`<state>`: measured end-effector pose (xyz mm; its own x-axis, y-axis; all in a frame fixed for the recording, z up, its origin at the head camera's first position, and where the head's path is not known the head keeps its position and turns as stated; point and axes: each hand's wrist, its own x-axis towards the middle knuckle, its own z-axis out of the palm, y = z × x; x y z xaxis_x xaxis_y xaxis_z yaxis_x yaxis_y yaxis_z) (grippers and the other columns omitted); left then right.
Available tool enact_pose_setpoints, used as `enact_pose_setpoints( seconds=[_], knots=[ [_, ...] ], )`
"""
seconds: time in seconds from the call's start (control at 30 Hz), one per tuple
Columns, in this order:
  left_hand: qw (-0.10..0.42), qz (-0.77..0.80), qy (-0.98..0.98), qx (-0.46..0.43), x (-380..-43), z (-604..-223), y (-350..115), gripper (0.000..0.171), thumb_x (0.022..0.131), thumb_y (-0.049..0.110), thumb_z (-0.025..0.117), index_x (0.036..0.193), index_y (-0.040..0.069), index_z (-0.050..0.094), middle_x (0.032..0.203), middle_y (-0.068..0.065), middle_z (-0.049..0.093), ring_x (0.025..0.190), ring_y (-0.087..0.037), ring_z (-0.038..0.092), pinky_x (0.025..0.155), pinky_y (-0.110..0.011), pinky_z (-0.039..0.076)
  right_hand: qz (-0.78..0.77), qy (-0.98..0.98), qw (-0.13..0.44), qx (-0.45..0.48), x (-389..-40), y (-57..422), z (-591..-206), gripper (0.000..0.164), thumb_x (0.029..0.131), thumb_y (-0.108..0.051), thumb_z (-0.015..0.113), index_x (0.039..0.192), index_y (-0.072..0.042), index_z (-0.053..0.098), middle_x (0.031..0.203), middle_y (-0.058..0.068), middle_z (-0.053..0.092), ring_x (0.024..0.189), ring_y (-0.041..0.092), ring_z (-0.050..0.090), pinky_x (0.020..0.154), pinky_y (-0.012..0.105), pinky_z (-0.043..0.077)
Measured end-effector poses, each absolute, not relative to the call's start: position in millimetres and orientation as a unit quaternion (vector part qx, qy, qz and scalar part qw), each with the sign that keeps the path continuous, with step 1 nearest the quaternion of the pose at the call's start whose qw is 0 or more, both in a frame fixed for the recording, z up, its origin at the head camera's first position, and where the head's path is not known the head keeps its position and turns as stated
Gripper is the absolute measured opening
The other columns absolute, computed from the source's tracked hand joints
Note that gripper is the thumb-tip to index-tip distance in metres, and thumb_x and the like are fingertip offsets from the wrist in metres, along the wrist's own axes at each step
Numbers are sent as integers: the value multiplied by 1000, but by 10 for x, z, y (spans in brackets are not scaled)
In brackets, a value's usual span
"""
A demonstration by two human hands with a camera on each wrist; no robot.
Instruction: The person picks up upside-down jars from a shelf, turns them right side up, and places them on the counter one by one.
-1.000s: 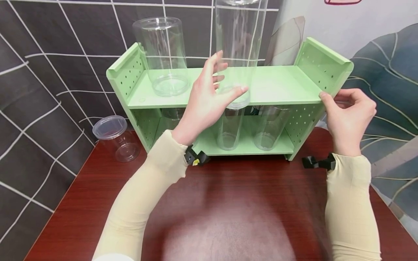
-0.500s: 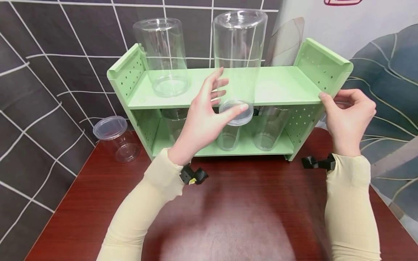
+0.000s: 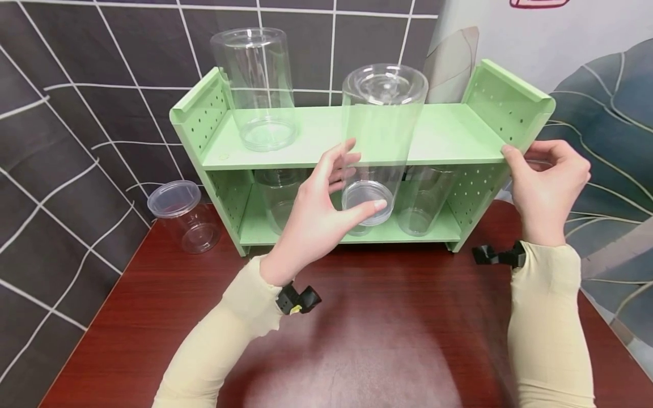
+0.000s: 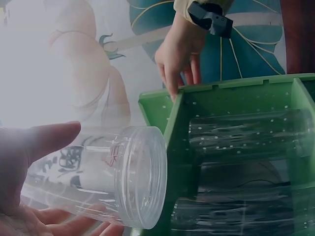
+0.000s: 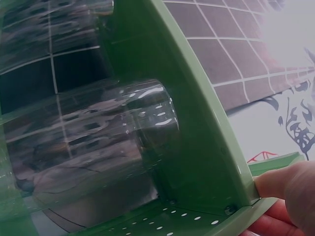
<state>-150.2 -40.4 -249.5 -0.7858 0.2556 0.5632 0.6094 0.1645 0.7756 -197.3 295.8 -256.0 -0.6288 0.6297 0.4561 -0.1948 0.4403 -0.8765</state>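
My left hand (image 3: 318,218) holds a tall clear plastic jar (image 3: 384,127) in front of the green shelf (image 3: 454,127), thumb on the near side and fingers round the far side. The jar tilts slightly; its wide ringed end points down, as the jar (image 4: 140,177) in the left wrist view also shows. With thumb and fingers, my right hand (image 3: 548,184) pinches the shelf's right edge at the upper board. Seen from the right wrist, the thumb of that hand (image 5: 295,189) presses the green corner, with fingers underneath.
Another clear jar (image 3: 265,90) stands on the upper board at left. Several clear jars, one of them at right (image 3: 422,204), stand on the lower board. A lidded tub (image 3: 178,207) sits left of the shelf on the red-brown table (image 3: 388,328), near the tiled wall (image 3: 66,187).
My left hand has lowered the jar and drawn it toward me, from over the upper board to in front of the shelf. My right hand has stayed at the shelf's edge.
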Motion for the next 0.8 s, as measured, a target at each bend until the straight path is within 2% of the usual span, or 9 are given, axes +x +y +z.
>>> enact_pose_setpoints(
  seconds=[0.4,0.8],
  knots=[
    [115,-600,-741,-279,-1458,-2814,-509,77,77,10,90,143,15,50,134,2,61,122,-11,57,102,-31,47,503,-749,402,-151,-1977,2954,-2559,24,83,-23,84,105,-14,78,90,-11,69,73,-1,64,73,14,50],
    [63,-613,-747,-250,-1416,-3221,-593,74,75,11,92,135,18,50,132,8,60,122,-9,57,103,-28,48,506,-746,406,-153,-1979,2949,-2568,24,83,-22,84,105,-14,79,89,-11,68,72,-1,64,71,14,49]
  ],
)
